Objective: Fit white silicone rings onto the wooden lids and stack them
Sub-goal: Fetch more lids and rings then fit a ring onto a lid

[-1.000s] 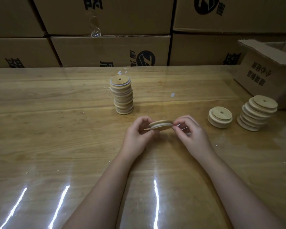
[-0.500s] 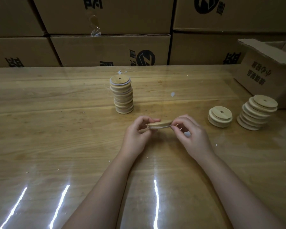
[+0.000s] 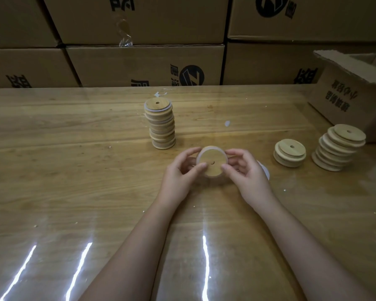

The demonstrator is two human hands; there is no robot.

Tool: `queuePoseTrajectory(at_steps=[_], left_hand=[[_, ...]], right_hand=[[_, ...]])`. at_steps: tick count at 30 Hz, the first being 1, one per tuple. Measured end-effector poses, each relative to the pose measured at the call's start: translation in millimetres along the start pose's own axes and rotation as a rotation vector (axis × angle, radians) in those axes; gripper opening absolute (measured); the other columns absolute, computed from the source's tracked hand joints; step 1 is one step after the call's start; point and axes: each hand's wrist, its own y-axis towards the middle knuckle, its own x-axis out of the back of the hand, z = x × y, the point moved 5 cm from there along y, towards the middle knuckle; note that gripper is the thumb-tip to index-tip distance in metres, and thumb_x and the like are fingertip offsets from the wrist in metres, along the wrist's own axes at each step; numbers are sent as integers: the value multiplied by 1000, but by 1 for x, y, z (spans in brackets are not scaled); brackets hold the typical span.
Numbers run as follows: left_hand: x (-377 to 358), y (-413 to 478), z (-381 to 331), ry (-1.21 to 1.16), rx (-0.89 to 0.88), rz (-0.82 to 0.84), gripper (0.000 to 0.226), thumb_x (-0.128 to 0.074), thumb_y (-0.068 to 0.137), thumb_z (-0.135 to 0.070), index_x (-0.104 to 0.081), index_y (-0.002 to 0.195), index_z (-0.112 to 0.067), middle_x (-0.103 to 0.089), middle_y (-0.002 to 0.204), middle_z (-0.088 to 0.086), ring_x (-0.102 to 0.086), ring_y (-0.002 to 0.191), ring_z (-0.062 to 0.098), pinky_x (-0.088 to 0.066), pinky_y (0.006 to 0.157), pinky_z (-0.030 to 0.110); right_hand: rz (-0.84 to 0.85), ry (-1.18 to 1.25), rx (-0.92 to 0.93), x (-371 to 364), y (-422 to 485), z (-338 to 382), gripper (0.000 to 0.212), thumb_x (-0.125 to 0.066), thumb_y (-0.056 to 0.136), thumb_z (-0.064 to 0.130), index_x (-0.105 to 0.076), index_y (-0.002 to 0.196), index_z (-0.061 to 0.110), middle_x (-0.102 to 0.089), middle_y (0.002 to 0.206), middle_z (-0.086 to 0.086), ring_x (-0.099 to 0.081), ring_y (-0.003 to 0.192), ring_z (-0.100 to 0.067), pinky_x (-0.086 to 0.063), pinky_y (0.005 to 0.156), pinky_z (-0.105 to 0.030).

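Change since half a second ago: wooden lid (image 3: 213, 162), then held edge-on and nearly level between the fingertips, now tipped up so its round face and small centre hole face the camera; it keeps the same place above the desk (image 3: 74, 170), just near of the middle stack; stacks and cartons as before

Left hand (image 3: 178, 177): fingers curled behind the lid's left edge, thumb tip pressed on its face left of the hole; forearm enters from the near edge, slanting right

Right hand (image 3: 248, 172): mirrors the left, fingers curled round the right edge, thumb on the face; forearm slants left

White silicone ring (image 3: 212, 147): pale band along the lid's far rim; whether seated all round cannot be told

Loose ring (image 3: 265, 170): flat on the desk, partly hidden behind the right hand

Ringed stack (image 3: 161, 124): upright column, centre, far of the hands

Pair of bare lids (image 3: 290, 153): right, well apart from the hands

Leaning stack (image 3: 336, 148): further right, beside the open carton (image 3: 352, 101)

Sealed cartons (image 3: 143, 64): walled along the far edge
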Motion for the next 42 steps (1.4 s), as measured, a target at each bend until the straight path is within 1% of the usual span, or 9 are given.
queuePoseTrajectory(at_steps=[5, 7, 9, 13, 19, 27, 33, 38, 42], left_hand=[[-5, 0, 0, 172, -70, 45, 53, -78, 74, -11, -54, 118, -29, -62, 95, -7, -54, 71, -1, -47, 71, 19], [-9, -1, 0, 312, -108, 73, 66, -82, 71, -19, -49, 129, -26, -57, 110, -13, -55, 83, -9, -44, 71, 10], [-10, -2, -1, 407, -149, 71, 73, -82, 70, -25, -47, 133, -21, -52, 119, -13, -49, 99, -14, -43, 76, 8], [-9, -2, -4, 385, -150, 47, 68, -84, 66, -26, -50, 124, -28, -54, 117, -14, -51, 99, -11, -42, 70, 7], [-4, -2, -3, 279, -97, 25, 66, -86, 63, -25, -50, 118, -36, -55, 120, -18, -52, 109, -7, -49, 75, 13], [9, 5, -10, 183, -44, -34, 61, -84, 61, -27, -53, 112, -40, -60, 118, -17, -54, 113, 0, -47, 94, 25], [63, 33, -52, 259, -93, -395, 63, -82, 65, -36, -50, 119, -40, -54, 116, -24, -49, 104, -14, -34, 81, 4], [96, 73, -77, 330, -69, -530, 69, -82, 67, -34, -48, 127, -30, -54, 127, -9, -48, 118, 7, -39, 102, 31], [101, 98, -71, 324, 13, -484, 72, -83, 66, -33, -48, 128, -27, -53, 131, -5, -48, 120, 11, -40, 104, 36]], right_hand=[[-39, 246, -195, 0, 2, -15, 21, -61, 87, 3, -58, 103, 18, -67, 84, -5, -67, 75, -12, -54, 65, -21], [-47, 254, -193, 2, 3, -16, 20, -62, 87, 4, -58, 103, 16, -67, 81, -3, -68, 74, -13, -54, 62, -20], [-52, 266, -194, 3, 5, -16, 18, -64, 86, 7, -59, 101, 16, -69, 79, -1, -68, 72, -11, -53, 58, -20], [-35, 264, -189, 3, 5, -18, 15, -63, 86, 10, -61, 100, 15, -71, 82, -3, -69, 74, -13, -54, 60, -21], [35, 258, -176, 0, 4, -17, 13, -58, 90, 10, -63, 101, 14, -74, 88, -3, -70, 80, -19, -57, 72, -27], [11, 192, -76, -3, 1, -9, 17, -53, 93, 5, -62, 97, 19, -71, 73, 5, -67, 67, -10, -54, 61, -20], [94, 78, -72, -7, 4, -14, 14, -54, 92, 5, -63, 91, 14, -67, 73, 0, -64, 65, -7, -51, 61, -18], [127, 33, -79, -9, 3, -15, 13, -55, 92, 8, -64, 88, 16, -67, 74, -1, -64, 65, -6, -50, 63, -16], [133, -6, -87, -7, 4, -18, 12, -56, 92, 12, -64, 87, 19, -68, 74, 2, -65, 69, -7, -51, 66, -18]])
